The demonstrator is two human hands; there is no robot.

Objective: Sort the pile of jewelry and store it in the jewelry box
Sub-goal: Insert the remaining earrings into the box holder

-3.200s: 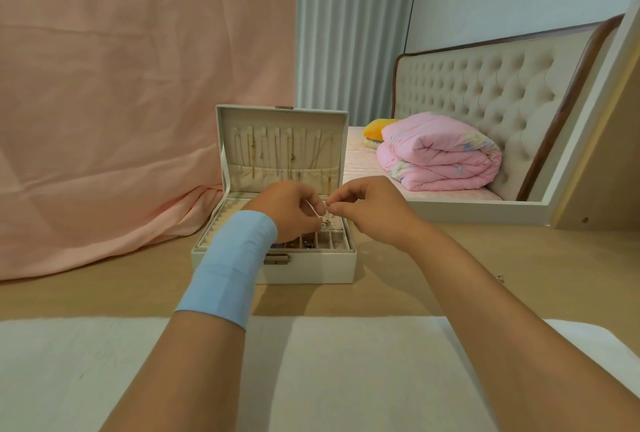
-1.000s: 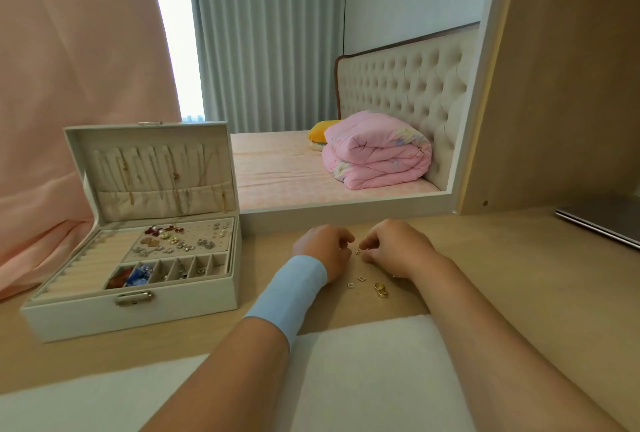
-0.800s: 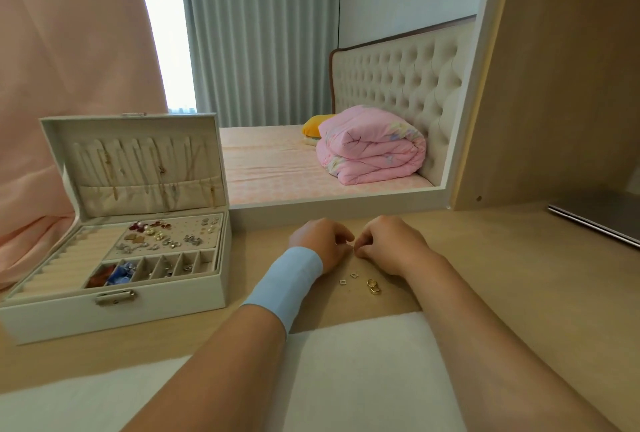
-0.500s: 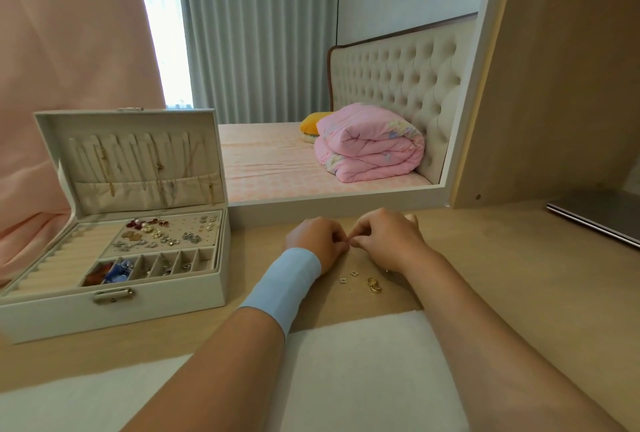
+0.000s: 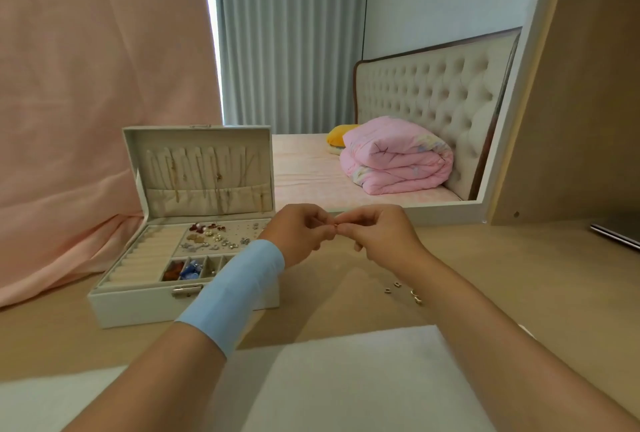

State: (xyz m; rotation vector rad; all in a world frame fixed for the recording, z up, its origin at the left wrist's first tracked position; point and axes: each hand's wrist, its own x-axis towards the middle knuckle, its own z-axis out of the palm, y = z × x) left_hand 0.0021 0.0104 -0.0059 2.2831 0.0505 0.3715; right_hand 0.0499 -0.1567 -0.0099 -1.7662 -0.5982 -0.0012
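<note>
Jewelry is lying in two places in the head view: most of it is sitting sorted inside the open jewelry box [image 5: 138, 307] at the left of the table [image 5: 519, 276], while a few loose pieces [image 5: 398, 288] are waiting on the bare wood further right. Both hands are hovering above the table just right of the box, fingertips meeting. The left hand [image 5: 298, 234] and the right hand [image 5: 381, 234] are each pinching the same small gold piece [image 5: 335, 224], too tiny to identify, so each grip is closing on it rather than hanging free. It is looking like an earring being paired or fastened before storage. To do this well, the person should be keeping the pinch light but secure and working low over the table so a slip is not sending the piece far, then carrying it to the stud panel [image 5: 221, 237] beside similar items.
</note>
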